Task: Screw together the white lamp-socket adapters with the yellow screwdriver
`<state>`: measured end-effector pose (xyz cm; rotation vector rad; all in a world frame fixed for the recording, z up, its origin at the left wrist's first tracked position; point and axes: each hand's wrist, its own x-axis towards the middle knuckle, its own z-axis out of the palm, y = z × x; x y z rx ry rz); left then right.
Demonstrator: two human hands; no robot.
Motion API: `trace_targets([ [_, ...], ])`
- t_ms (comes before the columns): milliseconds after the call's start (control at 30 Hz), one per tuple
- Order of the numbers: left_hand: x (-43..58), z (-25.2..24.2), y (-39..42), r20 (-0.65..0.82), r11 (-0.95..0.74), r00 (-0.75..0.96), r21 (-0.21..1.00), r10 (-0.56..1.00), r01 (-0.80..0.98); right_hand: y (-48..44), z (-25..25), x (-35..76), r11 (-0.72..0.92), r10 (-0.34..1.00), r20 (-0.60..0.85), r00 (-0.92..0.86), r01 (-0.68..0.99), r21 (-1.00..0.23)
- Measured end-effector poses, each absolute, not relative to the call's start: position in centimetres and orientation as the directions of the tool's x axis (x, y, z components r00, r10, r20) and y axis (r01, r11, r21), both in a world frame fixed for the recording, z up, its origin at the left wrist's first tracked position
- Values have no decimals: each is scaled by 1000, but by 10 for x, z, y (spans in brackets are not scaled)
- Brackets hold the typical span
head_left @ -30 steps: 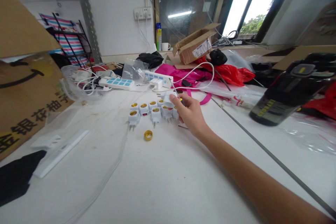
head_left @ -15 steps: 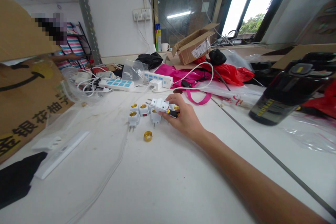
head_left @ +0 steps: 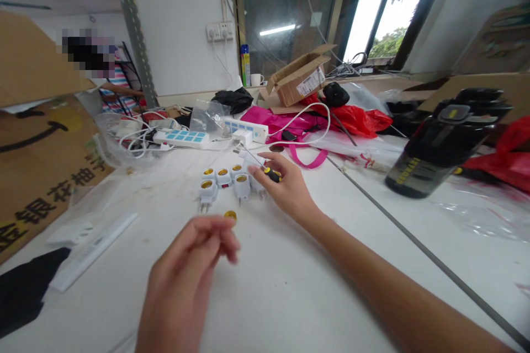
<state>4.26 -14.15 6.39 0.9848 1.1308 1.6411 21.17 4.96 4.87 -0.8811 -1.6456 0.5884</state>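
Note:
My right hand (head_left: 287,185) is closed around a small screwdriver (head_left: 272,174) with a yellow and black handle, its thin shaft pointing up and left. A white plug-like piece (head_left: 247,161), blurred, shows at the fingertips of the same hand. Below and left of it stands a cluster of white lamp-holder plugs (head_left: 242,186) with brass-coloured threaded sockets and prongs. My left hand (head_left: 190,265), smeared by motion, is over the near table with its fingers loosely bent and apart, nothing seen in them. Just beyond its fingertips lies a loose brass ring (head_left: 231,214), partly hidden.
White power strips (head_left: 181,138) and tangled cables lie behind the plugs. A dark bottle (head_left: 434,154) stands at right, near plastic bags. A large cardboard box (head_left: 45,160) and a white bar (head_left: 94,253) are at left. A person's arm (head_left: 120,89) shows in the back.
My left hand has come into view from below, beside the brass ring. My right hand keeps the screwdriver, whose shaft now shows pointing up-left. The view has shifted slightly.

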Motion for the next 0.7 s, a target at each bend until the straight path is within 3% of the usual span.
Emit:
trace_targets([
  [133,70,97,-56,-110,-73,-323,859,940,-506,52,51,211,592,793,608,36,187,-784],
  [233,87,112,-23,-206,-1,-233,746,950,-665,53,51,212,627,753,650,101,192,-755],
  [333,93,113,-6,-217,27,-141,627,966,-778,52,49,215,690,693,718,62,227,-687],
  [567,84,92,8,-170,65,-25,500,985,-864,54,43,224,836,540,796,-274,290,-467],
  [700,80,91,4,-173,84,5,453,985,-888,53,46,221,853,510,818,-265,278,-442],
])
